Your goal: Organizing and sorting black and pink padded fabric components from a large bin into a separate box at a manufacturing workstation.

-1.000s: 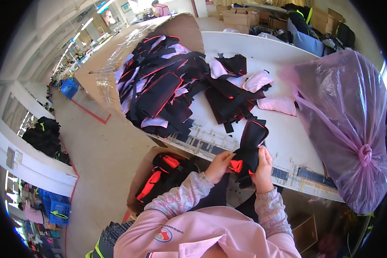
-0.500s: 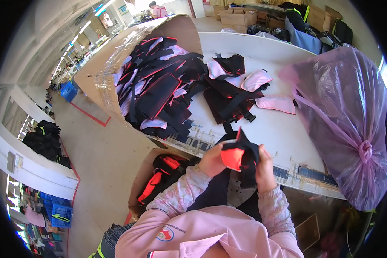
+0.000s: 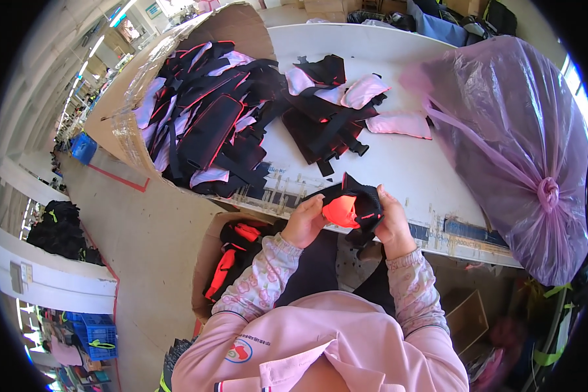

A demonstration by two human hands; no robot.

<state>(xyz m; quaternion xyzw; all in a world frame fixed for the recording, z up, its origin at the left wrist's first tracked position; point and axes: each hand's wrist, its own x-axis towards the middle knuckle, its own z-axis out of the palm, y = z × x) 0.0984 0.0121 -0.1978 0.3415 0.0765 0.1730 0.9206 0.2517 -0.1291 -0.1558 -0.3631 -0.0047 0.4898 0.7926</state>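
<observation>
Between my two hands is a black fabric piece with a bright orange lining (image 3: 340, 210), held over the table's near edge. My left hand (image 3: 305, 221) is closed on its left side, by the orange part. My right hand (image 3: 392, 219) grips the black right side, fingers behind the cloth. Just beyond on the white table (image 3: 398, 160) lie black strapped pieces with a buckle (image 3: 330, 134) and pale pink padded pieces (image 3: 398, 125). A large heap of similar black pieces with red edging (image 3: 209, 130) spills from a cardboard box on the left.
The tipped cardboard box (image 3: 121, 117) stands at the table's left. A knotted translucent purple bag (image 3: 509, 144) fills the right end. Below the table, an open carton (image 3: 206, 251) holds black and orange pieces. Blue crates (image 3: 95, 336) stand on the floor at far left.
The fabric piece has been turned and spread, so its orange lining now faces up more. Both hands keep hold of it. The whole view has shifted, with the table sitting higher in the picture.
</observation>
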